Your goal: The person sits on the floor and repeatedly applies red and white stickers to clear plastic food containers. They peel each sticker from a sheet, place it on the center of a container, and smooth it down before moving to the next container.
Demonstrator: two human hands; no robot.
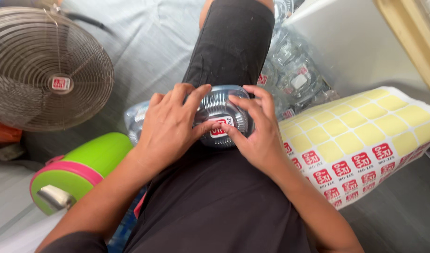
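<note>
A clear plastic container lid (223, 108) rests on my thigh, ribbed and oval, with a small red-and-white sticker (218, 128) on its near edge. My left hand (170, 124) grips the lid's left side, fingers spread over the top and thumb at the sticker. My right hand (257, 129) holds the lid's right side, and its thumb presses on the sticker. Both hands touch the lid.
A curled sticker sheet (360, 140), partly peeled to yellow backing, lies at my right. Stacked clear plastic containers (294, 75) sit beyond my knee. A metal fan (46, 70) stands at the left, with a green and pink jug (76, 171) below it.
</note>
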